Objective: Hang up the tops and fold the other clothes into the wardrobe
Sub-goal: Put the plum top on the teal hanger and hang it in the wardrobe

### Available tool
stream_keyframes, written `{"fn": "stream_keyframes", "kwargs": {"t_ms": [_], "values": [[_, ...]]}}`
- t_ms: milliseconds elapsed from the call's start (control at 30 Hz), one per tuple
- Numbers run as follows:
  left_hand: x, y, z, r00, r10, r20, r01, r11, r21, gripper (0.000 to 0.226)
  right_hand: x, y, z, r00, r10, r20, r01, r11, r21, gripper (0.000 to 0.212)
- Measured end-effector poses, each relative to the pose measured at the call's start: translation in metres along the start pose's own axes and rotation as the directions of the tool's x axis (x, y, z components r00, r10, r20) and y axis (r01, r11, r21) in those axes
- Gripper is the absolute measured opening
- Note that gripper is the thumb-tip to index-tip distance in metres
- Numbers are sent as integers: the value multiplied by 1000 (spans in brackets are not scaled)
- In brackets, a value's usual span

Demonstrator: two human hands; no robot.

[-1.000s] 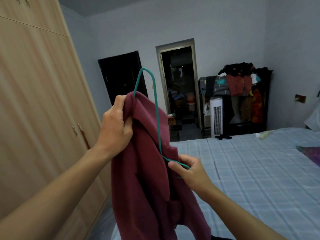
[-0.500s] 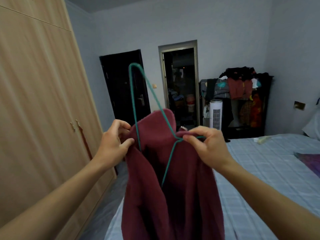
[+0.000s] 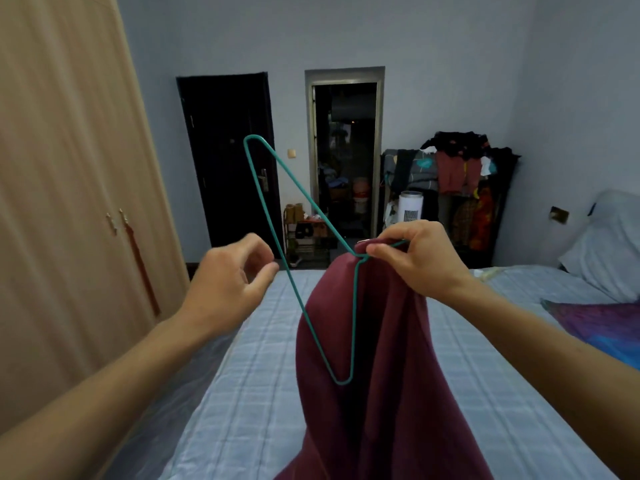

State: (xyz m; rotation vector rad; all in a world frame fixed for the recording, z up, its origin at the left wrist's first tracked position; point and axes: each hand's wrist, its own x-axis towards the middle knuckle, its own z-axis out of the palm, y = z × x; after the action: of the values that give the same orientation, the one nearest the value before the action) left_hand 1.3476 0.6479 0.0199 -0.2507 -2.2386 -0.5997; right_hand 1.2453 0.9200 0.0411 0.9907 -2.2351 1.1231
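Holding the maroon top (image 3: 388, 358) up over the bed (image 3: 242, 393), letting it droop past the lower edge of view. Pinching collar and the neck of the green wire hanger (image 3: 313, 203) together in the right hand (image 3: 419, 261), fingers (image 3: 375, 251) curled tight. Standing the hanger's long axis almost on end: one corner buried in the top, the other poking bare up-left (toward the dark door (image 3: 225, 150)). Hovering the left hand (image 3: 228, 282) just beside that bare bar, fingers loosely curved, gripping nothing, sitting nearer than the right for drawing cloth over it. Leaving the wardrobe (image 3: 69, 202) shut at left.

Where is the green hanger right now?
In the head view's centre, the green hanger is pinched by the right hand above the bed, its lower end inside the maroon top.
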Motion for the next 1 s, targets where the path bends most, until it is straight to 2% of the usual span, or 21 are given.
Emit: {"fn": "stream_keyframes", "kwargs": {"t_ms": [100,167,233,267,333,400,467,567,633,700,800,1000], "values": [[-8,-9,21,962,-164,219,147,985,92,13,-3,1,-6,999,28,-16,-28,999,-28,7],[-15,-18,40,865,-293,407,248,955,160,20,-3,0,-10,999,34,-30,-35,998,-58,7],[-31,-24,62,765,-375,524,330,926,182,36,-4,-1,-13,997,46,-59,-50,995,-81,9],[-41,-25,74,740,-395,545,356,917,182,43,-5,-2,-15,996,47,-78,-54,995,-85,8],[-60,-25,94,735,-409,541,389,908,157,45,-5,-3,-20,993,44,-109,-52,996,-71,4],[-72,-24,108,739,-400,542,415,904,102,38,-6,-4,-25,991,31,-133,-40,997,-61,10],[-75,-27,116,741,-383,551,440,897,32,24,-7,-4,-29,986,45,-158,-52,998,-40,7],[-67,-32,117,776,-372,510,448,894,-29,12,-10,-1,-32,983,61,-175,-71,996,-51,7],[-54,-38,110,818,-384,427,438,898,-30,8,-14,2,-37,988,58,-146,-66,997,-48,3],[-36,-46,97,854,-402,331,428,904,-5,9,-19,8,-43,996,30,-90,-41,992,-119,2],[-10,-56,71,892,-401,209,409,912,3,15,-27,19,-51,999,-33,14,36,963,-267,7],[38,-57,23,945,-326,23,327,941,-82,21,-38,28,-63,954,-182,240,248,926,-285,25]]}}
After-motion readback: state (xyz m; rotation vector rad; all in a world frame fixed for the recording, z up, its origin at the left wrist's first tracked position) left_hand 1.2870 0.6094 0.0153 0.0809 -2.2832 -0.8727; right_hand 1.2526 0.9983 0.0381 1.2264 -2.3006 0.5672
